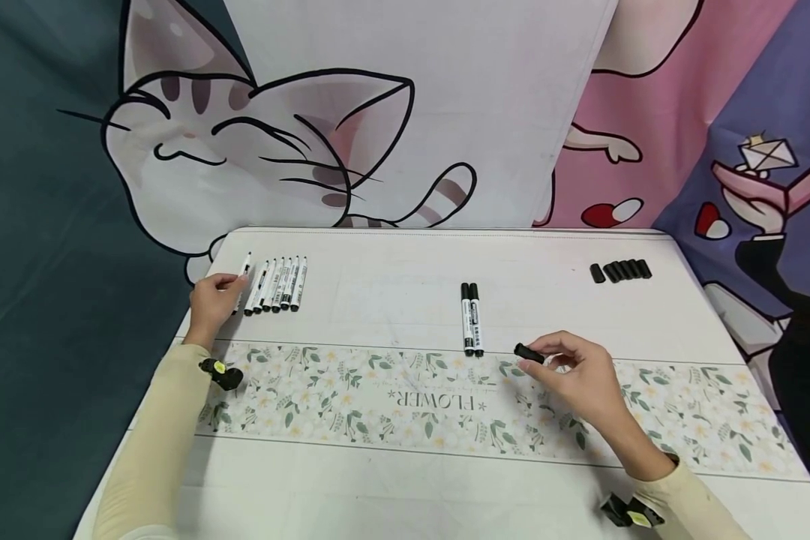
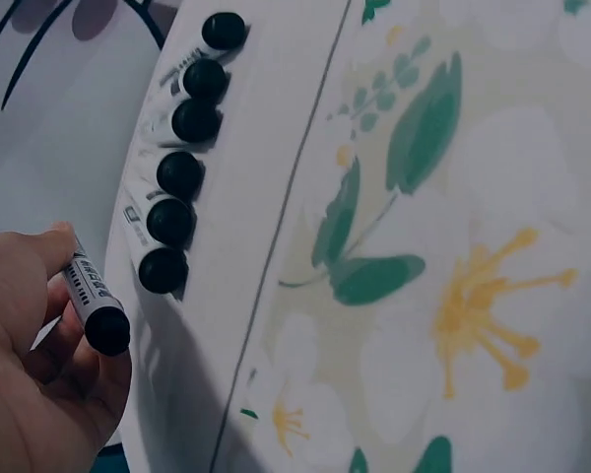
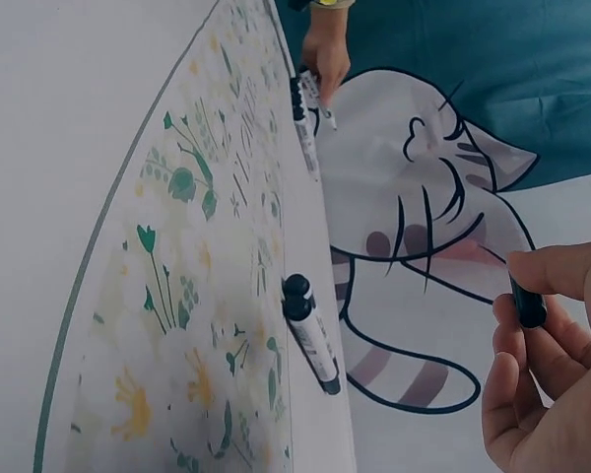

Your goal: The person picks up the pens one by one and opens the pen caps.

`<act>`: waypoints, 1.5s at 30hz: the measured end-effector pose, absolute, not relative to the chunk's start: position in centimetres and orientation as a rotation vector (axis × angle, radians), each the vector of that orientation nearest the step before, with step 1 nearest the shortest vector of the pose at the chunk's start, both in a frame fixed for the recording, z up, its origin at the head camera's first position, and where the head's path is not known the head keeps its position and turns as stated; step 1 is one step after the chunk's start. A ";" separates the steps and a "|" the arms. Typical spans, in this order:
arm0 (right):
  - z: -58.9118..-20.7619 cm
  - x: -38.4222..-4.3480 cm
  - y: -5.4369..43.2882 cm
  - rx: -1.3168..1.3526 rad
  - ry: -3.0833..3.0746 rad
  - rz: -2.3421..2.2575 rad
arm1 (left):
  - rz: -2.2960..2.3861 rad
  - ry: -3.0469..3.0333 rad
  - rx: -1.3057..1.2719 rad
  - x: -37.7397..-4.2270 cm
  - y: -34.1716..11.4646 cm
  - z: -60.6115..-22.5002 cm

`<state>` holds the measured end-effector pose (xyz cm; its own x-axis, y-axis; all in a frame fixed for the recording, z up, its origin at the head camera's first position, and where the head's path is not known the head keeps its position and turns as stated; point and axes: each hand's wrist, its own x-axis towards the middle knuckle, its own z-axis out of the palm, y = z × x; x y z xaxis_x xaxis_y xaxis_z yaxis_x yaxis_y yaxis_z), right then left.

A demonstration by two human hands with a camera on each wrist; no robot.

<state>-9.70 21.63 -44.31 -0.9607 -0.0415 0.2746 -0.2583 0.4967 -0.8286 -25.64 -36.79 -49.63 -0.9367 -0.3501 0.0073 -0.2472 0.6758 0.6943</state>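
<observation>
My left hand [image 1: 211,306] is at the left end of a row of white markers and pinches one uncapped marker [image 2: 91,296] between thumb and fingers. In the left wrist view its black end points away from the palm. The other uncapped markers [image 1: 286,283] lie side by side just right of that hand, tips toward the far edge. Over the floral band, my right hand [image 1: 583,375] pinches a black marker cap [image 1: 528,353] between thumb and fingertips. Left of it, two capped markers [image 1: 468,322] lie next to each other.
A row of several black caps [image 1: 626,271] lies at the far right of the white table [image 1: 391,480]. A printed floral band [image 1: 351,397] runs across the tabletop. Behind the far edge hangs a cloth with a cartoon cat [image 1: 196,180].
</observation>
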 end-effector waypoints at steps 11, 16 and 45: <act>-44.0 -9.8 22.9 0.166 -2.508 1.462 | -1.131 -2.763 0.633 -25.9 -37.0 -50.2; -43.8 -9.7 23.7 0.137 -2.496 1.442 | -1.140 -2.784 0.660 -26.0 -37.0 -50.4; -43.3 -9.8 27.2 -0.168 -2.530 1.358 | -1.107 -2.764 0.711 -26.7 -36.3 -51.2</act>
